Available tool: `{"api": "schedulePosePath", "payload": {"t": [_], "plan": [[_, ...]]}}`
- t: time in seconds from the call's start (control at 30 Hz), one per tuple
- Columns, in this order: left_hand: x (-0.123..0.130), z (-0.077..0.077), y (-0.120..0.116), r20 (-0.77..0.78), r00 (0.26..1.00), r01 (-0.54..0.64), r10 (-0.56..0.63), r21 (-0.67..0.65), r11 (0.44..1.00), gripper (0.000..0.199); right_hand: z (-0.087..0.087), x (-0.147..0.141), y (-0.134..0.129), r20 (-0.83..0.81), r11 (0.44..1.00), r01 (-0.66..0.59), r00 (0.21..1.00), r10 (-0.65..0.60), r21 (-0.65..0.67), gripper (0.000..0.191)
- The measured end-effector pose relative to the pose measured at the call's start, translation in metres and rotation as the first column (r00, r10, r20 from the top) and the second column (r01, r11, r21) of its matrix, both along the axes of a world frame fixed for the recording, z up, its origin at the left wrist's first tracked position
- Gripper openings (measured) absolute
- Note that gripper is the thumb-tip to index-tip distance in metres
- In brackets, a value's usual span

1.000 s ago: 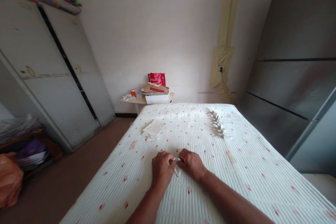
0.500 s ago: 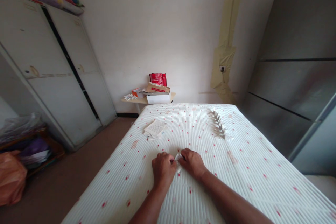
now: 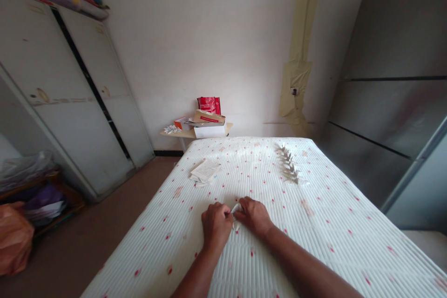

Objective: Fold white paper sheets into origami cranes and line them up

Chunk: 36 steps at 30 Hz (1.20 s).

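Between my hands is a small piece of folded white paper (image 3: 237, 207), partly covered by my fingers. My left hand (image 3: 217, 223) pinches its left side, and my right hand (image 3: 254, 216) is closed on its right side. Both hands are low over the bed's white ribbed cover (image 3: 258, 260), which has red spots. Beyond my left hand lies a stack of printed paper sheets (image 3: 205, 171). Farther off on the right, several folded paper figures (image 3: 288, 164) stand in a row; they look like origami cranes.
Behind the bed, a small table (image 3: 188, 133) holds a white box (image 3: 210, 131), a red bag (image 3: 209, 105) and a heap of small white pieces (image 3: 172, 129). A pale metal cabinet (image 3: 80, 125) stands left, a grey wardrobe (image 3: 384, 111) right. An orange bag (image 3: 16, 240) is at lower left.
The paper between my hands has shifted shape slightly, its top now curving up beside my right fingers. Both hands stay almost in place. The view has moved a little.
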State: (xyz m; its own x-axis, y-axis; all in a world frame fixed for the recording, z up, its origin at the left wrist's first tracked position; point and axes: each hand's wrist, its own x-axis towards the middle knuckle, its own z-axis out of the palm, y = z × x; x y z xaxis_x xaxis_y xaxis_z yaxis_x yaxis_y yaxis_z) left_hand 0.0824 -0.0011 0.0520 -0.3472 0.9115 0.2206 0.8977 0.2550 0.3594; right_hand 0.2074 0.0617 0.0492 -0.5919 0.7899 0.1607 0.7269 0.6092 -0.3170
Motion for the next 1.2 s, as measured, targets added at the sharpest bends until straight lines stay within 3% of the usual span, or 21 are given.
{"api": "schedulePosePath", "payload": {"t": [0.27,0.53,0.73,0.93,1.2], "plan": [[0.003,0.001,-0.004,-0.059,0.998,-0.025,0.023,-0.045,0.999,0.009,0.002,-0.002,-0.003,0.052,0.996,-0.042,0.998,0.038,0.079,0.015],[0.003,-0.005,-0.003,-0.056,0.998,0.041,-0.040,0.028,0.999,0.007,0.002,-0.009,-0.006,0.077,0.996,0.007,0.997,-0.014,0.088,0.014],[0.005,-0.004,-0.004,-0.027,0.995,0.092,-0.091,0.041,0.995,0.009,0.001,-0.005,-0.003,0.017,0.998,0.028,0.999,-0.029,0.051,0.013],[0.001,-0.003,-0.003,0.079,0.991,0.107,-0.112,0.065,0.992,0.016,0.006,0.007,0.005,-0.104,0.993,-0.075,0.992,0.065,-0.089,0.013],[-0.001,-0.004,-0.002,0.106,0.985,0.129,-0.138,0.093,0.987,0.018,0.006,0.013,0.015,-0.176,0.972,-0.166,0.975,0.136,-0.167,0.016]]}}
